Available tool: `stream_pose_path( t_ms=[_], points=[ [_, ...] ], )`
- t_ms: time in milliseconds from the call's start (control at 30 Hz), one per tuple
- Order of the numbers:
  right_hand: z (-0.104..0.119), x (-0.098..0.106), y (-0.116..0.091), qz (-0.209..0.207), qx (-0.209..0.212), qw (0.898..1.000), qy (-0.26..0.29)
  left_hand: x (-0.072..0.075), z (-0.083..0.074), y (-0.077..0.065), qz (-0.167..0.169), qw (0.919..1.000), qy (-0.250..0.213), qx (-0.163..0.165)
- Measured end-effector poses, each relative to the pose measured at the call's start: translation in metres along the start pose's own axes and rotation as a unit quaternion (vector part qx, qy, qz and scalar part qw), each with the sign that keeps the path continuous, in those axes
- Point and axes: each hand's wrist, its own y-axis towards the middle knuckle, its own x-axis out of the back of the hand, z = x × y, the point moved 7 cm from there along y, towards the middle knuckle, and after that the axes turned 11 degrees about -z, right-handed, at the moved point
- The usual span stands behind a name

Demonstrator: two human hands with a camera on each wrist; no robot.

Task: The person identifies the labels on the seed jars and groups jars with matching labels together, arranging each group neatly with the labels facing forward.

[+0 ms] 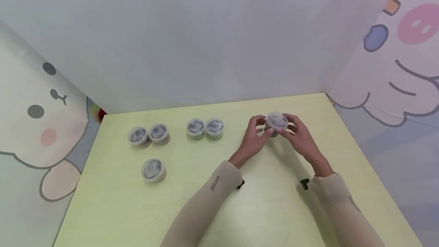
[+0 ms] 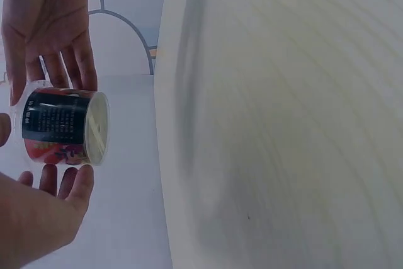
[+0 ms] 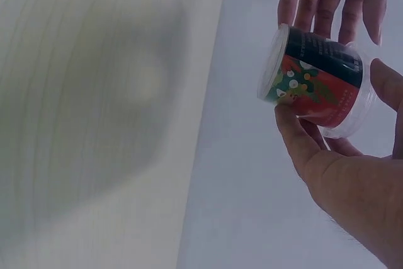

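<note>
Both hands hold one small round plastic tub (image 1: 277, 120) above the right part of the table. My left hand (image 1: 252, 140) grips its left side, thumb near the front of the lid. From the other side my right hand (image 1: 303, 140) grips it, thumb also at the front. In the left wrist view the tub (image 2: 56, 124) shows a dark green and red printed wrap and a pale base. The right wrist view shows leaves and flowers on the wrap of the tub (image 3: 321, 83), with a clear lid at its other end.
Similar lidded tubs stand on the pale yellow table (image 1: 260, 209): a pair at the back left (image 1: 159, 132), a pair further right (image 1: 215, 127), and a single tub (image 1: 153, 169) nearer the front. A grey-white wall (image 1: 212, 48) rises behind; cartoon-printed panels flank the table.
</note>
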Motion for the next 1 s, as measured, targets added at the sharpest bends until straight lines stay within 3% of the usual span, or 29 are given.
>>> stream_pose_path(
  t_ms=[267, 500, 1000],
  points=[
    [0.008, -0.027, -0.009, 0.043, 0.019, 0.999, 0.021, 0.026, 0.002, -0.014, -0.021, 0.9993, 0.029, -0.006],
    [0.015, -0.046, -0.014, 0.072, 0.039, 0.996, 0.035, 0.044, 0.005, -0.025, -0.025, 0.9994, 0.024, -0.002],
    [0.024, -0.072, -0.030, 0.132, 0.041, 0.988, 0.066, 0.068, 0.004, -0.048, 0.024, 0.9987, 0.012, 0.044]
  ],
)
